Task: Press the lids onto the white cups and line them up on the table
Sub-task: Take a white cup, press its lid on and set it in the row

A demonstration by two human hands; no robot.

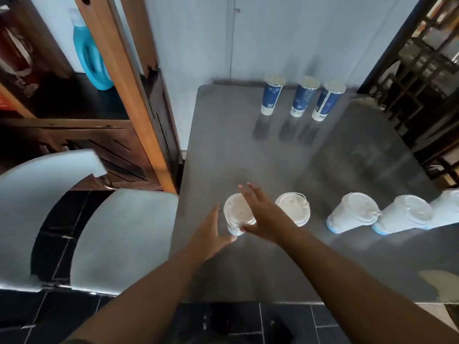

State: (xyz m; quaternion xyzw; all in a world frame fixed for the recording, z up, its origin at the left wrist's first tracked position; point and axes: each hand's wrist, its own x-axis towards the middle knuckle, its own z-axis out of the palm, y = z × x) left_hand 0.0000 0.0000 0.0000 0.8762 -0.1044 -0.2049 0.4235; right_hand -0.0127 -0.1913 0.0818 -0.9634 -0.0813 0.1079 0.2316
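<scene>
Several white cups with clear lids stand in a row along the near part of the grey table. The leftmost lidded cup sits between my hands. My left hand is at the cup's left side, fingers spread, thumb by its base. My right hand hovers flat over the cup's right rim, fingers apart, partly covering the lid. To the right stand a second cup, a third, a fourth and part of a fifth at the frame's edge.
Three blue-and-white lidded cups stand in a row at the table's far end. A pale chair sits left of the table, with a wooden shelf holding a blue bottle behind it. Dark shelving stands at right.
</scene>
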